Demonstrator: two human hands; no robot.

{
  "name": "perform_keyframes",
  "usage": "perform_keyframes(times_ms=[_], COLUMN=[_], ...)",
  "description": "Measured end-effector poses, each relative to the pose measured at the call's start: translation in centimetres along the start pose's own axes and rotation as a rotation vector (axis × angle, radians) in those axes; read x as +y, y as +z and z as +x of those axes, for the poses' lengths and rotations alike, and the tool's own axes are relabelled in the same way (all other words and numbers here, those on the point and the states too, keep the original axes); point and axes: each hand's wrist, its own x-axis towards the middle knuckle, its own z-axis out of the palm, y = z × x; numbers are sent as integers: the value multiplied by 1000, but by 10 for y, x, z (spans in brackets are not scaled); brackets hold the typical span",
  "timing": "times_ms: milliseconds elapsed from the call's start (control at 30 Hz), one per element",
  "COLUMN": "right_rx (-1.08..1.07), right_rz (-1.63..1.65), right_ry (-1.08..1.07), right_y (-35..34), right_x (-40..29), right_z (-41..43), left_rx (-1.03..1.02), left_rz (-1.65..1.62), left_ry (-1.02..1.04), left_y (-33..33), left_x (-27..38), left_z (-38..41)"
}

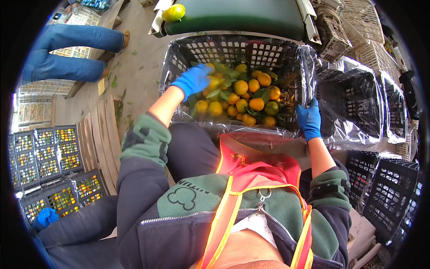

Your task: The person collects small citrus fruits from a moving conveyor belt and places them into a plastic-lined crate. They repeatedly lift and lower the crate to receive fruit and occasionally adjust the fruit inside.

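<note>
In the middle stands a black plastic crate (235,55) lined with clear film, partly filled with orange and yellow-green citrus fruits (241,87) with leaves. My left hand (195,80), in a blue glove, is blurred over the fruits at the crate's left side; whether its fingers hold a fruit cannot be told. On the right, my right hand (309,119), also blue-gloved, grips the film-covered rim at the crate's near right corner. Beyond the crate's far side lies the end of a green conveyor belt (235,16), with one yellow-green fruit (173,12) at its left edge.
More film-lined black crates (349,97) stand to the right. Stacked crates of fruit (47,151) and wooden pallets (100,134) are at left. A person in jeans (77,52) is at upper left; another person's gloved hand (47,217) shows at lower left. Leaves litter the floor.
</note>
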Motion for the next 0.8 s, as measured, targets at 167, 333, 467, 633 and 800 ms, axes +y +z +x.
perform_keyframes(times_ms=[167,333,467,633,800], right_rx=[11,51,33,0,-38], right_rz=[-48,-62,-43,-44,35], right_ry=[49,30,33,84,49], right_y=[0,1,1,1,-3], right_x=[-2,-2,-1,-3,-3], right_z=[2,3,3,5,1], left_rx=[-253,-461,-716,-489,645], left_rz=[214,290,205,-152,-351], left_ry=[86,95,-99,-110,198], left_y=[88,102,69,-3,-98], left_x=[-12,-32,-49,-20,4], left_z=[48,39,3,-21,17])
